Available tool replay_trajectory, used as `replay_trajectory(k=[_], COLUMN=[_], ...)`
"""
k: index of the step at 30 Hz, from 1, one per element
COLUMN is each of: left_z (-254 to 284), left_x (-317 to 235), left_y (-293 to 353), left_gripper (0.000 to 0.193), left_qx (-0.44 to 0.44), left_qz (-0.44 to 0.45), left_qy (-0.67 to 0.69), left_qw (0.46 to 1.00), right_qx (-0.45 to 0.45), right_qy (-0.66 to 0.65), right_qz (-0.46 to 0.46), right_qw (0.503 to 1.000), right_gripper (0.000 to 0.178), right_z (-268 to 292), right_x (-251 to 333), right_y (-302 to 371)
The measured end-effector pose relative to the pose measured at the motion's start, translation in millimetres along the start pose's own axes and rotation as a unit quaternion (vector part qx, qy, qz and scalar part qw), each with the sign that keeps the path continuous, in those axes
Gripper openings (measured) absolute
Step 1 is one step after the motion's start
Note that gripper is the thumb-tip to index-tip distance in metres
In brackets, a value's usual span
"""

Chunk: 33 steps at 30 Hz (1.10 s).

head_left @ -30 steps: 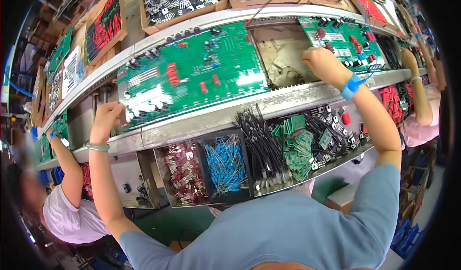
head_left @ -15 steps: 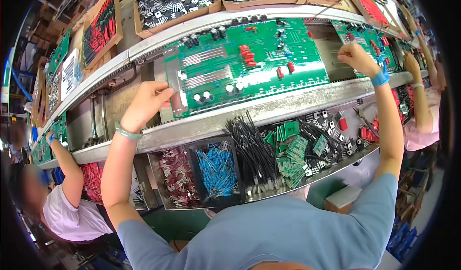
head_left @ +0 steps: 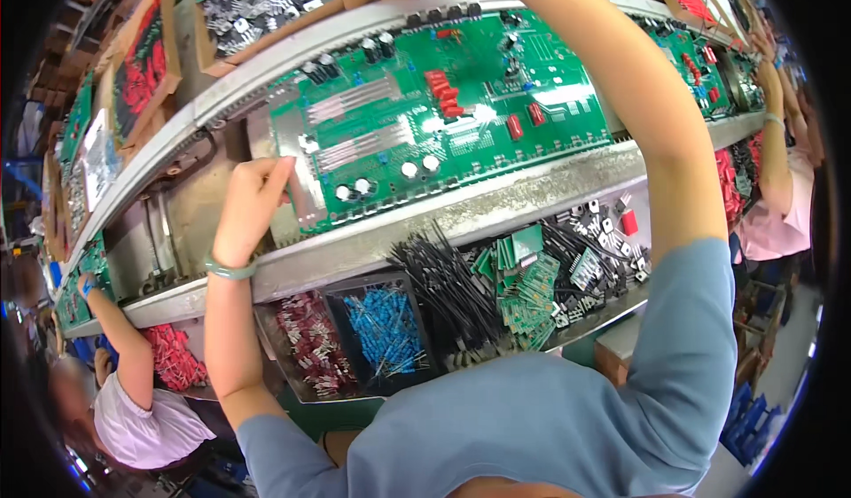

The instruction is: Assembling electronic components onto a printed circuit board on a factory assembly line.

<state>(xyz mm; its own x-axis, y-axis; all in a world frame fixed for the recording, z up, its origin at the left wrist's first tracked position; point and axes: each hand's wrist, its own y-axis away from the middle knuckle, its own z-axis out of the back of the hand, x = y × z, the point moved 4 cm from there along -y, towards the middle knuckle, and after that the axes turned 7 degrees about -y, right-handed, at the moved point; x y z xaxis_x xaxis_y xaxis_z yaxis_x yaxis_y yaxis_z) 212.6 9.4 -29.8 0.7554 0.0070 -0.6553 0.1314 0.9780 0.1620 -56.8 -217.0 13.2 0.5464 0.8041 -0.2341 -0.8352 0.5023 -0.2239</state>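
The metal-railed track (head_left: 514, 188) carries a large green circuit board (head_left: 430, 126), lying flat.

- The circuit board (head_left: 486, 99) lies between two rails (head_left: 505, 190).
- A cardboard box (head_left: 292, 28) sits behind them.
- In the front tray (head_left: 603, 317), wires (head_left: 448, 281) lie left of small circuit boards (head_left: 529, 299).

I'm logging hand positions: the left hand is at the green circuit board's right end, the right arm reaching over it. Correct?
No: the head view shows the left hand at the left end of the green circuit board; the right arm does reach over it.
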Motion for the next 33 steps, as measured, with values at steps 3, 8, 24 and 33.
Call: replay_trajectory(k=[3, 8, 24, 33], left_z=[0.1, -5.5, -7.4, -7.0], left_x=[9.3, -3.3, 14.9, 19.1], left_y=[-1.0, -14.7, -5.8, -6.3], left_gripper=[0.040, 0.042, 0.049, 0.049], left_qx=[0.008, 0.014, -0.008, -0.008], left_qz=[0.009, -0.016, -0.022, -0.028], left_qy=[0.043, 0.042, 0.028, 0.039], left_qw=[0.999, 0.999, 0.999, 0.999], right_qx=[0.042, -0.084, 0.116, 0.033], right_qy=[-0.066, -0.372, -0.585, -0.344], right_qz=[0.033, -0.179, -0.309, -0.147], right_qw=[0.996, 0.907, 0.741, 0.927], right_gripper=[0.025, 0.016, 0.020, 0.016], right_z=[36.0, 67.5, 49.6, 70.7], right_x=[17.0, -10.1, 70.4, 84.9], right_y=[2.2, 64.7, 161.9, 147.2])
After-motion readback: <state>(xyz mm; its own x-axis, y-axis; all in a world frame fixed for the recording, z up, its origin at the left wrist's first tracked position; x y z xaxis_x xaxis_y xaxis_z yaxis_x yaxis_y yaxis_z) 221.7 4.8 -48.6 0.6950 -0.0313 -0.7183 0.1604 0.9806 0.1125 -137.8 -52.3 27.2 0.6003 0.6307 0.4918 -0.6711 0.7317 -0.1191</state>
